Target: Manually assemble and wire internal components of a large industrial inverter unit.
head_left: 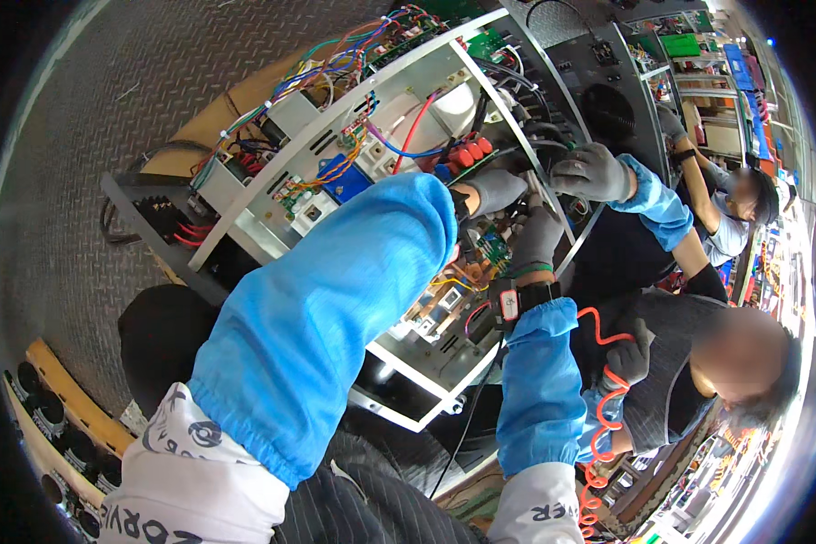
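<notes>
An open metal chassis [272, 195] full of coloured wires, red capacitors [470, 152] and circuit boards lies tilted in front of me. My left hand [494, 189], in a grey glove with a blue sleeve cover, reaches into its middle beside black cables [526, 136]. My right hand [537, 238], also gloved, rests just below it next to a small green circuit board [494, 249]; its wrist carries a black strap [517, 301]. What either hand grips is hidden. A co-worker's gloved hand [591, 172] touches the cables just right of mine.
An orange coiled cord [598, 399] runs along my right sleeve to a co-worker's other gloved hand [631, 356]. A second person [734, 195] works at the far right by shelves. Grey diamond-plate floor [82, 136] surrounds the chassis; black round parts [54, 417] lie lower left.
</notes>
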`<state>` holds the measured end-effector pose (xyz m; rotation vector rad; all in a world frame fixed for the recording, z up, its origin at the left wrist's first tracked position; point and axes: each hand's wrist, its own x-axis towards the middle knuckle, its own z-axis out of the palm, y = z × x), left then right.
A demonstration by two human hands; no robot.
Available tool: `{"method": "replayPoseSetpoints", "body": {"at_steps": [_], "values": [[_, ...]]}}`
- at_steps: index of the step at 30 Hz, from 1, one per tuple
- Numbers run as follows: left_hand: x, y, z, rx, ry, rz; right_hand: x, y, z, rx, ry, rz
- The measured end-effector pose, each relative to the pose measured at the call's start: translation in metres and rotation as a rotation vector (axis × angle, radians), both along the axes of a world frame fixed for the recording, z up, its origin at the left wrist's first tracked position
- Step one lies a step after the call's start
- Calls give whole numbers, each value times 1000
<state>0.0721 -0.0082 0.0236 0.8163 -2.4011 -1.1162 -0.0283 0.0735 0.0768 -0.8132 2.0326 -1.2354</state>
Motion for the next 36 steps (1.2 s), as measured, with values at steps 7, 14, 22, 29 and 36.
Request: {"method": "replayPoseSetpoints", "body": {"at_steps": [7,14,22,29,36], "values": [[12,8,47,916,50,90,-17,2,1,63,-94,-80],[7,-1,21,222,-98,-56,1,18,54,104,-247,304],[20,-3,26,216,-156,1,-7,22,49,227,183,518],[17,4,34,251,-123,22,-5,27,47,167,87,412],[17,2,33,681,15,123,-6,22,27,39,28,223]]}}
